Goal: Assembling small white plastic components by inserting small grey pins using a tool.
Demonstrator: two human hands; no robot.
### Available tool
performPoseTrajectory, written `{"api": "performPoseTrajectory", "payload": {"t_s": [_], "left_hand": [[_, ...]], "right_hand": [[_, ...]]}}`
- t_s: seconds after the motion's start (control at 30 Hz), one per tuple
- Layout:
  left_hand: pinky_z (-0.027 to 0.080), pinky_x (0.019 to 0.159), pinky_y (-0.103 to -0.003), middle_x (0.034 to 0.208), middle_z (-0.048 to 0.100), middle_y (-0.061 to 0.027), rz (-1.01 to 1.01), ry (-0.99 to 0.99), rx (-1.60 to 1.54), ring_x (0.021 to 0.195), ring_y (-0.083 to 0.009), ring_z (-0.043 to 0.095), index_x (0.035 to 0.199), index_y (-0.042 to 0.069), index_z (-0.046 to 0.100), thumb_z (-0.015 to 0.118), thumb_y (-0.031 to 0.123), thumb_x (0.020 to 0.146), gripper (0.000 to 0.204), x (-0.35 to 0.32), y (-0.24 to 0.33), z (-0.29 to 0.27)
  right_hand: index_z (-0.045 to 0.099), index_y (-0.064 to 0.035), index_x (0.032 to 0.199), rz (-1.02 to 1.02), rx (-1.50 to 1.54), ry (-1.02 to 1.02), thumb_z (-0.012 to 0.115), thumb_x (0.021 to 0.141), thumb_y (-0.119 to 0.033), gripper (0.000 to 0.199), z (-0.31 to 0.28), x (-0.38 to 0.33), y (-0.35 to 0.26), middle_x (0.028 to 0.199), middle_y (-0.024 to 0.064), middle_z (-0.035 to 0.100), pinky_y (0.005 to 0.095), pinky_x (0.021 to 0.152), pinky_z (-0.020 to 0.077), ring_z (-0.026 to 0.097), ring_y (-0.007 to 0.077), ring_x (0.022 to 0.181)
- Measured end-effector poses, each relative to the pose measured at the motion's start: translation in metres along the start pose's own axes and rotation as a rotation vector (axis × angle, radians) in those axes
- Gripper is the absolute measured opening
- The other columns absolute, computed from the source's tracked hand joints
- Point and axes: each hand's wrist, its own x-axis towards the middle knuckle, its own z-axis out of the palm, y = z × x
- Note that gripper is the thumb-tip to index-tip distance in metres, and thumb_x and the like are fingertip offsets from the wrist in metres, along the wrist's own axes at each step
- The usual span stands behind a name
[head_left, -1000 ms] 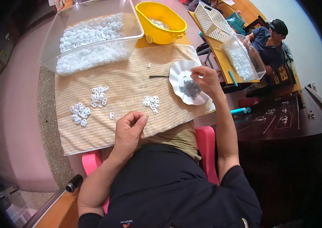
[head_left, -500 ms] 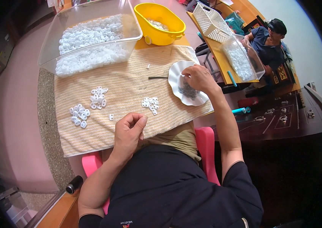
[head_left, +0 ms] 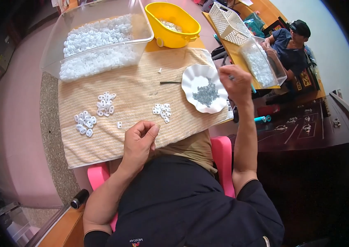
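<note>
My left hand (head_left: 140, 141) hangs over the front edge of the striped towel (head_left: 96, 151), fingers curled and thumb pressed to them; whatever sits in the pinch is hidden. Just right of the scalloped white plate (head_left: 199, 79), my right hand (head_left: 236, 84) is lifted with its fingertips closed together; anything between them is too small to name. Tiny grey pieces (head_left: 206, 95) lie heaped on the plate. Small white plastic pieces with holes form a pile (head_left: 162, 111) between my hands and two more piles (head_left: 85, 123) (head_left: 106, 103) at the left. One single white piece (head_left: 119, 124) lies near my left hand.
Behind the piles stands a clear bin (head_left: 100, 55) of white pieces, with a yellow tub (head_left: 178, 39) beside it. A thin dark rod (head_left: 170, 82) touches the plate. At another table on the right, a person (head_left: 291, 51) sits by a clear box (head_left: 259, 66).
My right hand has lifted off the plate and moved right, past its rim, uncovering the grey pieces. My left hand has stayed almost still.
</note>
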Motion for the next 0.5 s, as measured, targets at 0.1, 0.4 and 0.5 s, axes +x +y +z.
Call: {"api": "performPoseTrajectory", "payload": {"t_s": [0.1, 0.4, 0.5], "left_hand": [[0.039, 0.048, -0.018, 0.071, 0.056, 0.002, -0.019, -0.004, 0.037, 0.053, -0.004, 0.047, 0.093, 0.001, 0.062, 0.064, 0.017, 0.093, 0.016, 0.003, -0.001, 0.0], [0.039, 0.048, -0.018, 0.072, 0.056, 0.0021, 0.007, -0.009, 0.045, 0.053, -0.0039, 0.047, 0.093, 0.001, 0.062, 0.064, 0.017, 0.093, 0.016, -0.001, 0.003, 0.002], [0.039, 0.048, -0.018, 0.072, 0.056, 0.002, -0.001, -0.001, 0.026, 0.053, -0.0038, 0.047, 0.093, 0.001, 0.062, 0.064, 0.017, 0.093, 0.016, 0.001, 0.003, 0.002]], "right_hand": [[0.069, 0.0009, 0.086, 0.112, -0.041, -0.219, 0.067, 0.077, -0.003, 0.01, 0.024, -0.014, 0.032, 0.08, 0.0137, 0.069, 0.0298, 0.067, 0.0521, 0.068, 0.0214, 0.072], [0.07, 0.0041, 0.093, 0.345, 0.257, -0.104, 0.071, 0.084, -0.005, 0.013, 0.014, -0.023, 0.048, 0.077, 0.0018, 0.068, 0.0201, 0.063, 0.0488, 0.06, 0.0059, 0.07], [0.069, 0.0044, 0.096, 0.411, 0.254, -0.119, 0.07, 0.085, -0.006, 0.015, 0.016, -0.034, 0.056, 0.079, 0.0022, 0.068, 0.0205, 0.065, 0.0489, 0.06, 0.0067, 0.072]]}}
